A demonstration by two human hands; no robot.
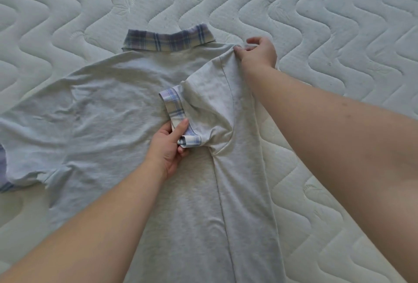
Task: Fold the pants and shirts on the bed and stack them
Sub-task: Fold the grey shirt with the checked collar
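Observation:
A light grey shirt (108,111) with a plaid collar (167,40) lies face down on the bed. Its right side is folded inward over the back, the plaid-cuffed sleeve (178,113) lying across the middle. My left hand (168,144) pinches the plaid cuff of that sleeve. My right hand (257,52) grips the folded shoulder edge near the collar. The left sleeve (13,169) stays spread out at the far left edge of the view.
The white quilted mattress (316,22) with a wavy stitch pattern surrounds the shirt on all sides. No other clothes appear in view.

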